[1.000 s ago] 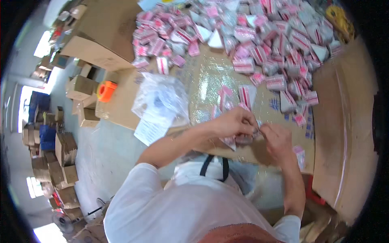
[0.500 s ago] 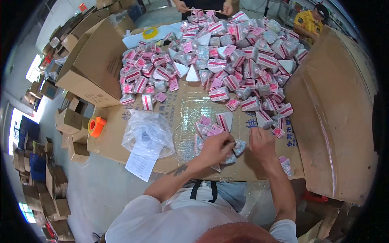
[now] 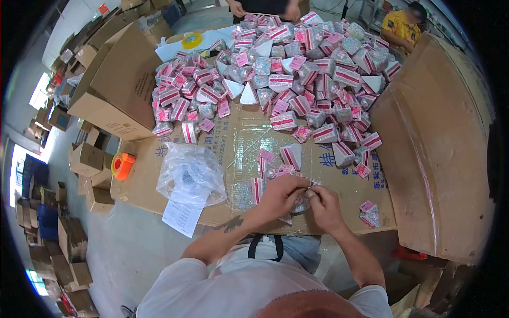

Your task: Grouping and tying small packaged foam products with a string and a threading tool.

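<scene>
My left hand [image 3: 283, 195] and my right hand [image 3: 325, 208] meet fingertip to fingertip over the near middle of the cardboard. The left fingers pinch the top of a clear plastic packet [image 3: 301, 204] with bluish-grey contents, partly hidden beneath both hands. My right thumb and fingers are pressed together at the same spot; what they grip is too small to tell. Just beyond lie a wedge-shaped white piece with red stripes [image 3: 290, 155] and a pink card [image 3: 284, 170]. Another striped wedge [image 3: 257, 190] sits left of my left hand.
A big heap of wrapped striped wedges [image 3: 282, 83] covers the far side. Crumpled plastic bags [image 3: 191, 172] lie left, near orange tape [image 3: 123, 166]. Cardboard boxes [image 3: 119, 85] and a tall cardboard panel [image 3: 429, 153] flank the table. One packet [image 3: 369, 215] lies right. Two people are beyond.
My right hand has come down and left from beside the striped wedge to meet my left fingertips. My left hand stays nearly in place over the packet.
</scene>
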The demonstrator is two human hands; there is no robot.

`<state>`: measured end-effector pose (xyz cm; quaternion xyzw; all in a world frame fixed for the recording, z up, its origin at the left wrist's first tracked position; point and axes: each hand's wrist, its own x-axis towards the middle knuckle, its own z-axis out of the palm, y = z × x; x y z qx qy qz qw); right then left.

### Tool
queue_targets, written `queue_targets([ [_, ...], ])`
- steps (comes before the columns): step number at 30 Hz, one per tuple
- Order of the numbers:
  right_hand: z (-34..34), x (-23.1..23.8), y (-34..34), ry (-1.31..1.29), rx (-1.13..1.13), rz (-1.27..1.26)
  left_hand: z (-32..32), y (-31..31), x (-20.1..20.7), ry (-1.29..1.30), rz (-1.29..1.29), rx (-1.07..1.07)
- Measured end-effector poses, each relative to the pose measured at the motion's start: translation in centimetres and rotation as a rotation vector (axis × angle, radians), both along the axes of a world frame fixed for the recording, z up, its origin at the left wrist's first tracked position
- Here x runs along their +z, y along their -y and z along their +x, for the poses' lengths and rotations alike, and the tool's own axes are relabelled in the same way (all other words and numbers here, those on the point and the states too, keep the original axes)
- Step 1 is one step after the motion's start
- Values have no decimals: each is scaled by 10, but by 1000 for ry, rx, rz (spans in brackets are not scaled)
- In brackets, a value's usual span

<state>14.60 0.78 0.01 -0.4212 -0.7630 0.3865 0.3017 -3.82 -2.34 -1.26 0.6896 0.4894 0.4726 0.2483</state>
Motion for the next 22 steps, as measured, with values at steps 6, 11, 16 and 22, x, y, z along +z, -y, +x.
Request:
queue_targets([
  [6,12,-6,-2,107,31,221,4,-2,-7,-136,164,-33],
  [11,11,-10,-7,279,165,351,0,-3,-10,115,-165,-5],
  [16,8,-5,-12,52,50,263,-1,0,1,619,-485,-89],
  [22,14,-15,-15,86,161,158,-1,1,6,693,-725,-121],
])
